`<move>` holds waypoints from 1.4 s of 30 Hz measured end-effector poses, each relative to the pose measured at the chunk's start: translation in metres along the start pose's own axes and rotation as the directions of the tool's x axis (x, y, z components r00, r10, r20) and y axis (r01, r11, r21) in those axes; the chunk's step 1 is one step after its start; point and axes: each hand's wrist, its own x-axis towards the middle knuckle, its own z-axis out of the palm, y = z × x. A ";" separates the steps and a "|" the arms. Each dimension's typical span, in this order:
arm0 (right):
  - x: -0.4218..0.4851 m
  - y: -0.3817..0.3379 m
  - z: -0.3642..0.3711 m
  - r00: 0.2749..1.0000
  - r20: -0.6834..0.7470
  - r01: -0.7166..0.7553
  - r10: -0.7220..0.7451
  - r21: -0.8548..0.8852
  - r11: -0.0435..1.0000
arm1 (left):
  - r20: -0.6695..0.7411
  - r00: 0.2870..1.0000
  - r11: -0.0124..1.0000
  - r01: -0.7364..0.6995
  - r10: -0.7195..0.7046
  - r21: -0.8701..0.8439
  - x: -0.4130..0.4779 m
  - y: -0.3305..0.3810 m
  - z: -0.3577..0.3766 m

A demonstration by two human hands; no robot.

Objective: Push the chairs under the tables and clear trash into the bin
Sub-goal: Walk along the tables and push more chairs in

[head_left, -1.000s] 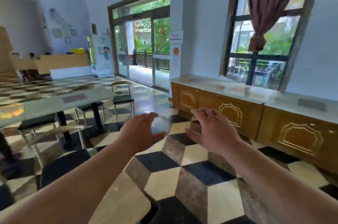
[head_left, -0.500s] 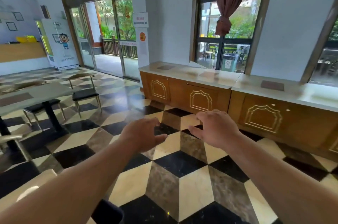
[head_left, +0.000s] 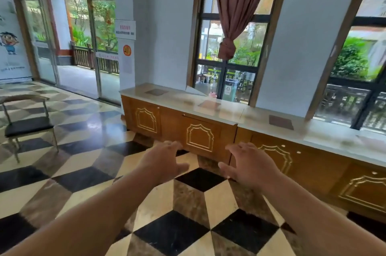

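Neither grip held anything: the left hand (head_left: 165, 163) and right hand (head_left: 250, 165) were spread, fingers loosely curled, palms down, apart over the checkered floor (head_left: 188, 203). A metal-framed chair (head_left: 27, 126) with a dark seat stood alone at the left edge, open floor between it and the hands. Just beyond the fingertips ran the wooden cabinets (head_left: 200, 134) under a pale tabletop (head_left: 229, 109).

Left grip (head_left: 165, 163), right grip (head_left: 249, 167) empty
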 end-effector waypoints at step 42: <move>0.818 -0.209 0.266 0.709 0.062 0.687 -0.702 0.162 0.708 | -0.058 0.738 0.740 0.672 -0.672 -0.026 0.527 -0.442 0.087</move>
